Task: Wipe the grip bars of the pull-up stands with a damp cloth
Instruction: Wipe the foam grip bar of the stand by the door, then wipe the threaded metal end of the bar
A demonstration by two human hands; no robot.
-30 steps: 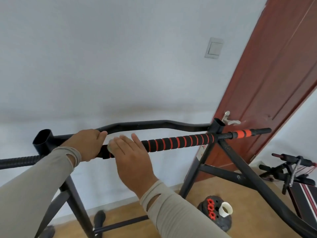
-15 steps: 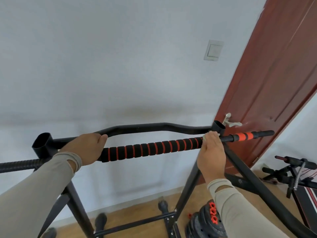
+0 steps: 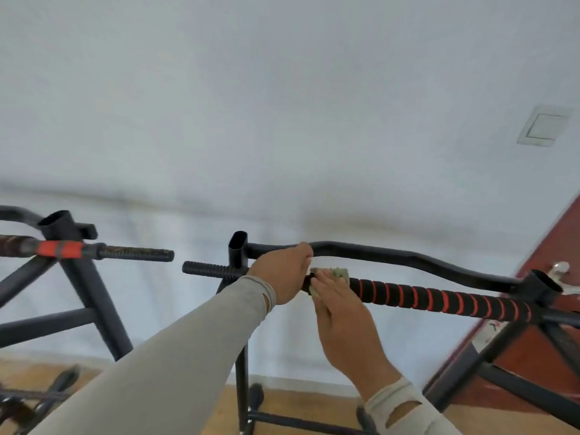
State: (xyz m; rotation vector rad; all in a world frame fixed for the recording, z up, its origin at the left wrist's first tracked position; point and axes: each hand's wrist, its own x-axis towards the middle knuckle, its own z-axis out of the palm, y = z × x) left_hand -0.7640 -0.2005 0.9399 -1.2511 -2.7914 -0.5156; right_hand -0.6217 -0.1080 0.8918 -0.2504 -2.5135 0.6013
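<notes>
The cloth [image 3: 336, 274] has been brought back from the door-side end of the foam grip bar [image 3: 439, 299] to its other end, pressed there by the flat-fingered right hand [image 3: 342, 312]. Beside it, the bar is gripped by the left hand [image 3: 284, 276]. Another pass seems due.

The left hand [image 3: 282, 276] is gripping the bar, its fingers curling over the top, and its sleeved forearm is reaching up from the lower left. The right hand [image 3: 337, 304] is lying just beside it on the right, fingers straight and pressing, wrist lower.
</notes>
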